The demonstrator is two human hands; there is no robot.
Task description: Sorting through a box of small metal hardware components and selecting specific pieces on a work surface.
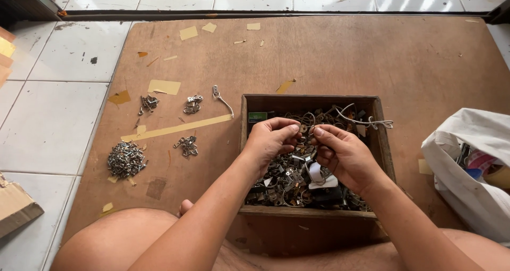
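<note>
A shallow wooden box [243, 143] full of mixed small metal hardware sits on a brown board in front of me. Both my hands hover over it. My left hand [271, 141] and my right hand [342, 154] meet fingertip to fingertip and pinch a small metal piece [305, 128] between them above the box's middle. A white cord [366, 122] lies over the box's far right corner.
Sorted little heaps of metal parts lie on the brown board [319, 58] left of the box: a large screw pile [125, 159], three small clusters [187, 145], and a lone hook [220, 97]. A white bag [467, 170] of items sits right. White floor tiles surround the board.
</note>
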